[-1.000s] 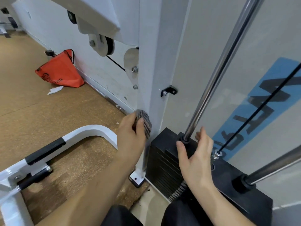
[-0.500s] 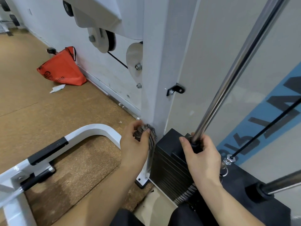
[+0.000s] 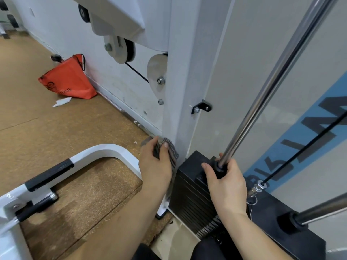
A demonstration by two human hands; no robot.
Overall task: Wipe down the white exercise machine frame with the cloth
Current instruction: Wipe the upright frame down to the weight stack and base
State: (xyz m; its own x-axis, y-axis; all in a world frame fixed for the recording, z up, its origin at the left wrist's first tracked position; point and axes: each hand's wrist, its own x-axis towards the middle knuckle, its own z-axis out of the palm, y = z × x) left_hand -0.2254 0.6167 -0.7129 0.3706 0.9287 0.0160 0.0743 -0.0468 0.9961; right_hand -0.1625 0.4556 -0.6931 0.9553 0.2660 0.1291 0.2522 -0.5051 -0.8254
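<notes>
1. The left grip [image 3: 155, 166] was clenched on the cloth [image 3: 173, 152], a bunched grey striped rag. The thumb lay on top and the fingers curled behind it, pressing it to the near-left corner of the white upright post [image 3: 180, 87] of the machine frame.
2. The cloth sat low on that post, just above and just beside the top of the black weight stack [image 3: 189, 194]. A tail of it hung down between the hand and the stack.
3. The right grip [image 3: 227, 184] was wrapped round the black collar [image 3: 218, 167] at the base of the chrome guide rod [image 3: 272, 81], where the rod met the stack. It carried no cloth and looked to be there for bracing only.
4. I judged the step in hand to be wiping the lower stretch of the upright, near its foot [image 3: 161, 211]. Whether the post higher up was already clean could not be told.
5. Two parts seemed left to do: the short run down to the foot, and the curved white base tube [image 3: 105, 151] to the left, which was well apart from the cloth.
6. The next move called for the cloth pressed flat and drawn down the post's face to the floor [image 3: 56, 137].
7. The gap between post and stack was narrow, so fingers or the hanging tail could catch on the plates. Gathering the tail into the palm first would help.
</notes>
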